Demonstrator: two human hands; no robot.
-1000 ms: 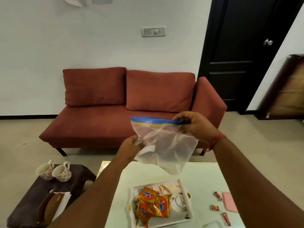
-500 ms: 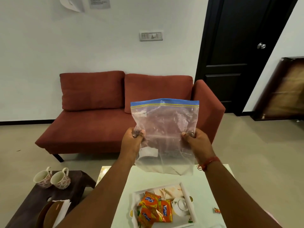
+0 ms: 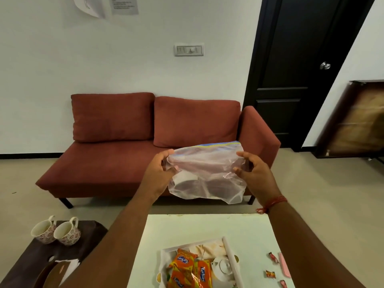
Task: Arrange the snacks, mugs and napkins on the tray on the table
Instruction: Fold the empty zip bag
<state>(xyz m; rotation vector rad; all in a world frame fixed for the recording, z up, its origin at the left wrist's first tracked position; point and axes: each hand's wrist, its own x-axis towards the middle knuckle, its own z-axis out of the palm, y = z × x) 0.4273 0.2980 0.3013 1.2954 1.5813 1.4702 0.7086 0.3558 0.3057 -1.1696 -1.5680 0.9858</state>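
Both hands hold an empty zip bag at frame centre, above the worktop (image 3: 187,227).

Left hand (image 3: 159,173) and right hand (image 3: 252,175) each pinch a side of the clear bag (image 3: 205,173), likely folding it away. Snack packets (image 3: 190,269) lie in the tray (image 3: 232,258), bottom centre; mugs (image 3: 56,231) and napkins (image 3: 68,265) wait lower left.

One head-worn wide-angle camera looks forward and slightly down, close over the counter (image 3: 207,227), facing the sofa (image 3: 145,146) and wall beyond.
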